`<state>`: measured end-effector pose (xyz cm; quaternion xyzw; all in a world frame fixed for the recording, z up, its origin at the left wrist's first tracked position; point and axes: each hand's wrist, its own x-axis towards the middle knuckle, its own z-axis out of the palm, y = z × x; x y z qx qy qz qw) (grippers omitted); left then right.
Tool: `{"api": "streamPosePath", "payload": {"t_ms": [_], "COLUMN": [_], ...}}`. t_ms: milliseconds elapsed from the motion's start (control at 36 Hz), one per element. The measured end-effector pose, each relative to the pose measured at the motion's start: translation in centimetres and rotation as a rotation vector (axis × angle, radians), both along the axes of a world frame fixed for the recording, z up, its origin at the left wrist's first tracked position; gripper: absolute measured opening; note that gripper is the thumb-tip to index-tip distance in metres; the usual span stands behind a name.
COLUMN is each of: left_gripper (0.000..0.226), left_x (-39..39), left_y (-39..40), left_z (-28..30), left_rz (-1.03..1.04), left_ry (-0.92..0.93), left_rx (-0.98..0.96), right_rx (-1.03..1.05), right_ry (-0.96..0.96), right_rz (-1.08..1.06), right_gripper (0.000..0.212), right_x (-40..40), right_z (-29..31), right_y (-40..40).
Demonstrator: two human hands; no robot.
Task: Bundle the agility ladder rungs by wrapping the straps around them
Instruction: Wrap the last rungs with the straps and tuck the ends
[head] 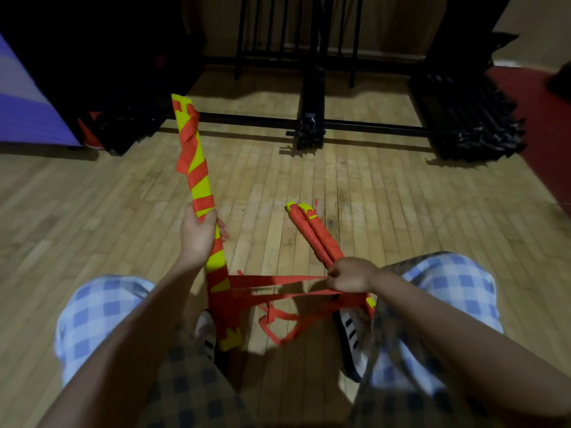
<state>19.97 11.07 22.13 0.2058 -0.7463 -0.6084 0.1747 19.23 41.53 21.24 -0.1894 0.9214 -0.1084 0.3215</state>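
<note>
The left hand (199, 233) grips a yellow rung bundle (197, 168) part-wound with orange strap, held upright over the wooden floor (401, 211). The right hand (349, 274) closes on the lower end of a second, fully wrapped bundle (315, 236), seemingly pinching the orange straps (278, 281) stretched taut between both bundles above the shoes (352, 335).

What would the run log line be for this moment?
left hand grips loosely wrapped rung bundle | right hand pinches orange straps, taut | second bundle fully wrapped
</note>
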Motion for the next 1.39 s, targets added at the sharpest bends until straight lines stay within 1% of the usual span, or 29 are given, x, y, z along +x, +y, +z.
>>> {"api": "streamPosePath", "payload": {"t_ms": [56,111,167,222,306,333,361,417,444,556,583,639,694,722,806,861,917,1000,1056,1111,1167,1222,1278,1306,1389], "left_gripper": [0.004,0.004,0.007,0.014,0.019,0.019,0.018,0.018,0.018,0.015,0.016,0.018,0.018,0.018,0.019,0.019,0.02,0.019,0.016,0.022,0.031,0.04,0.045,0.045,0.037], "left_x": [0.2,0.6,1.0,1.5,2.0,2.0,2.1,2.3,2.4,2.2,2.1,1.9,1.9,1.9,1.9,1.7,1.5,1.0,0.7,0.6,0.4,0.1,-0.1,-0.1,0.2], "left_y": [-0.9,-1.3,-1.4,-1.3,-1.6,-1.8,-2.1,-2.6,-2.8,-3.2,-3.2,-3.0,-2.7,-2.4,-1.7,-1.6,-1.8,-2.0,-2.2,-2.3,-2.3,-2.4,-2.5,-2.5,-2.5], "left_z": [0.1,-0.1,-0.4,-0.7,-1.1,-1.3,-1.4,-1.8,-1.9,-1.8,-1.7,-1.7,-1.7,-1.8,-1.9,-2.2,-2.3,-2.2,-1.9,-1.6,-1.5,-1.6,-1.9,-2.0,-2.3], "left_rz": [0.015,0.014,0.029,0.045,0.042,0.043,0.047,0.058,0.063,0.058,0.051,0.029,0.007,-0.004,-0.034,-0.056,-0.083,-0.112,-0.112,-0.11,-0.088,-0.03,0.021,0.032,0.036], "left_ry": [0.017,0.021,0.007,-0.001,-0.008,-0.019,-0.027,-0.034,-0.04,-0.082,-0.086,-0.096,-0.118,-0.121,-0.1,-0.101,-0.093,-0.073,-0.065,-0.054,-0.044,-0.048,-0.06,-0.071,-0.121], "left_rx": [-0.052,-0.065,-0.047,-0.036,-0.03,-0.042,-0.049,-0.05,-0.053,-0.053,-0.054,-0.069,-0.109,-0.13,-0.129,-0.097,-0.043,0.105,0.239,0.359,0.412,0.445,0.465,0.439,0.282], "right_rx": [-0.053,-0.202,-0.353,-0.451,-0.576,-0.611,-0.64,-0.679,-0.68,-0.567,-0.564,-0.559,-0.498,-0.469,-0.421,-0.463,-0.565,-0.744,-0.845,-0.919,-0.971,-1.003,-1.025,-1.031,-1.032], "right_ry": [-0.084,-0.207,-0.305,-0.406,-0.468,-0.474,-0.475,-0.473,-0.455,-0.328,-0.316,-0.276,-0.242,-0.246,-0.255,-0.288,-0.349,-0.396,-0.42,-0.434,-0.438,-0.439,-0.437,-0.433,-0.43], "right_rz": [-0.046,-0.123,-0.173,-0.183,-0.171,-0.175,-0.175,-0.176,-0.186,-0.163,-0.151,-0.122,-0.074,-0.051,-0.018,-0.051,-0.132,-0.246,-0.319,-0.39,-0.452,-0.501,-0.528,-0.532,-0.547], "right_gripper": [0.031,0.035,0.036,0.035,0.055,0.055,0.049,0.028,0.024,0.035,0.033,0.022,0.01,0.008,0.023,0.032,0.031,0.033,0.035,0.035,0.032,0.031,0.032,0.031,0.026], "right_x": [-0.3,-0.3,0.0,0.3,0.2,0.1,0.0,0.0,0.0,0.0,0.1,0.1,0.2,0.3,0.6,0.8,0.6,0.2,0.0,-0.1,-0.3,-0.4,-0.4,-0.4,-0.5], "right_z": [-0.2,-0.3,0.0,0.5,0.6,0.7,0.7,0.6,0.6,0.2,0.4,0.4,0.4,0.4,0.4,0.8,1.4,2.0,2.2,2.6,2.9,3.0,3.1,3.2,3.2], "right_y": [0.4,0.4,0.3,0.3,0.5,0.5,0.4,0.2,0.1,-0.5,-0.6,-0.8,-0.8,-0.8,-0.8,-0.8,-0.9,-1.1,-1.3,-1.6,-1.9,-2.2,-2.6,-2.9,-3.4]}}
